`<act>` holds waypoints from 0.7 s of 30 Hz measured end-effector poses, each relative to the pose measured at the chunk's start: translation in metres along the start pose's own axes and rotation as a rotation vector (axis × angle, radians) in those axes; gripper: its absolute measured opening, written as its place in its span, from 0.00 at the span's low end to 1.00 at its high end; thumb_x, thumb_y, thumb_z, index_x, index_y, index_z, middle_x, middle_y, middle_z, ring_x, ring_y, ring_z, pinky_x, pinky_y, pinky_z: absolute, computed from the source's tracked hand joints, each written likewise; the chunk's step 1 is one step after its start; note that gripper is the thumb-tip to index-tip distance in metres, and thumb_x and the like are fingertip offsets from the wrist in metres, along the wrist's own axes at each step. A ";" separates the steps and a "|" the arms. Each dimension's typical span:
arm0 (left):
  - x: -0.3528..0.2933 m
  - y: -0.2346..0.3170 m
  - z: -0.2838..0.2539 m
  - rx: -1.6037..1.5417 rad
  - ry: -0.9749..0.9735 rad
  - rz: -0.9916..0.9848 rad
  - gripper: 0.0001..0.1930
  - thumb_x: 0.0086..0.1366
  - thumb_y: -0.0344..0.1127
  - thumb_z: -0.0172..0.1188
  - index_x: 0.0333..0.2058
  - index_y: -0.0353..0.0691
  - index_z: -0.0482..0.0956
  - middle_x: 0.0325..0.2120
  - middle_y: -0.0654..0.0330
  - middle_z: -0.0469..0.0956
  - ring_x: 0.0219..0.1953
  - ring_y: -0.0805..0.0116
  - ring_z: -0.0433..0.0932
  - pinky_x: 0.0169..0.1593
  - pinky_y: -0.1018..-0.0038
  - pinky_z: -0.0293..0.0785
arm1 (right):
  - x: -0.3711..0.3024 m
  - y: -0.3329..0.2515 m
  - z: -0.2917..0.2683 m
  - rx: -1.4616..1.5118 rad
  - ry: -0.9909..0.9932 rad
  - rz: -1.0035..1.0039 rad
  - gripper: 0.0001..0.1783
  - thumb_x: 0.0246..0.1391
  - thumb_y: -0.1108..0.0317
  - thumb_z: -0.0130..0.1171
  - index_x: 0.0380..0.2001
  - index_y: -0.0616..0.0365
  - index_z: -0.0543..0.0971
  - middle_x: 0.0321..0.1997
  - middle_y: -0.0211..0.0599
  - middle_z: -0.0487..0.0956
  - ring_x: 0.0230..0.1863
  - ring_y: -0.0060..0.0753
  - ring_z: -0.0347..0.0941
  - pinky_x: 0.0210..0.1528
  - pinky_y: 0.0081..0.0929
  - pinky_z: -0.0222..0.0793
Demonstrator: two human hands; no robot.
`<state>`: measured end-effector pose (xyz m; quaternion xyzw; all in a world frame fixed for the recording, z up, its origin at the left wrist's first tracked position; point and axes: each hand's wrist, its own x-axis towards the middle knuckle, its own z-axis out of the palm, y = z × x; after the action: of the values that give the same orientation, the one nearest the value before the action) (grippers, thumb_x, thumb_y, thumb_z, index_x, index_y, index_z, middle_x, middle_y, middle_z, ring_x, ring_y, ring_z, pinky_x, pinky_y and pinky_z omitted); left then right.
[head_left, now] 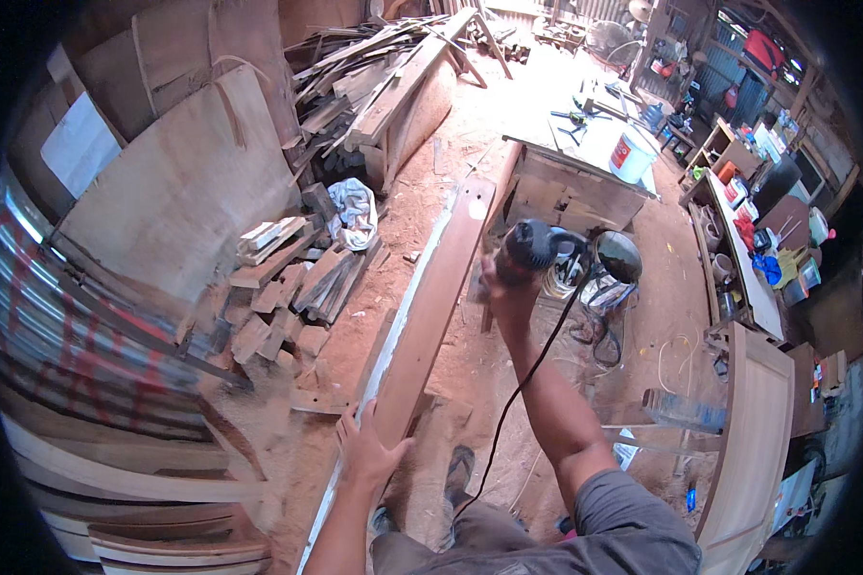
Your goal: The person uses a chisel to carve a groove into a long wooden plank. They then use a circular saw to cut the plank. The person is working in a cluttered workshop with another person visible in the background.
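A long reddish-brown wooden beam (431,321) stretches away in front of me, with a white strip along its left edge. My left hand (369,448) grips its near part, fingers over the left side and thumb spread to the right. My right hand (506,292) is closed around a dark corded power tool (529,247), raised just right of the beam's far half. The tool's lower end is hidden, so its exact kind and any contact with the wood do not show. A black cord (510,402) hangs from it beside my forearm toward my feet.
Stacked wood offcuts (288,307) and a pale cloth bundle (353,213) lie left. Ahead stands a workbench (575,203) bearing a white bucket (633,155). A panelled door (753,431) leans at right, near a cluttered shelf (753,254). Lumber (384,86) is piled behind.
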<state>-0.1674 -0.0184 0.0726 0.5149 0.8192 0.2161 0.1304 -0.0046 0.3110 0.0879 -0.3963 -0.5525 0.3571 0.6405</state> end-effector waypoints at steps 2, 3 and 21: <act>0.020 0.023 -0.012 0.023 -0.010 -0.003 0.51 0.50 0.63 0.74 0.67 0.43 0.64 0.60 0.42 0.65 0.65 0.40 0.61 0.69 0.43 0.52 | 0.041 0.017 0.010 -0.365 0.064 -0.178 0.20 0.50 0.67 0.76 0.43 0.58 0.77 0.36 0.28 0.80 0.37 0.24 0.77 0.42 0.26 0.74; 0.037 0.024 0.000 0.039 0.070 -0.007 0.50 0.52 0.65 0.71 0.66 0.41 0.64 0.60 0.42 0.65 0.65 0.41 0.61 0.69 0.44 0.52 | 0.053 0.016 0.019 -0.372 0.064 -0.178 0.22 0.49 0.66 0.77 0.44 0.58 0.77 0.37 0.29 0.81 0.38 0.25 0.77 0.43 0.27 0.74; 0.089 0.019 0.032 0.017 0.092 -0.089 0.51 0.57 0.74 0.61 0.60 0.28 0.69 0.57 0.39 0.74 0.65 0.40 0.66 0.71 0.44 0.52 | 0.124 0.065 0.087 -0.466 0.178 -0.262 0.21 0.45 0.63 0.75 0.40 0.60 0.79 0.34 0.39 0.85 0.33 0.35 0.81 0.38 0.35 0.76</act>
<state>-0.1774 0.0755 0.0542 0.4685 0.8483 0.2264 0.0977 -0.0758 0.4598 0.0887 -0.4878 -0.6080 0.0984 0.6186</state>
